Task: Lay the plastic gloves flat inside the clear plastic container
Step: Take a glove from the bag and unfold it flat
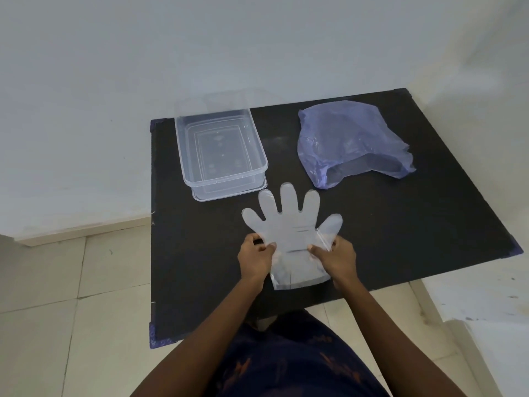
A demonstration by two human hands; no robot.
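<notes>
While the glove (292,224) lies spread on the black surface (400,239), its cuff edges blur into the hands. Left hand (256,257) and right hand (333,257) pinch its sides, fingers closed, near the empty container (220,151).

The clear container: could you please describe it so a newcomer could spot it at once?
Look at the black table and go to its far left corner. There stands the clear container, a rectangular open tub resting on its lid. Unlike the crumpled blue bag to its right and the flat glove held nearer, it is rigid and empty.
</notes>
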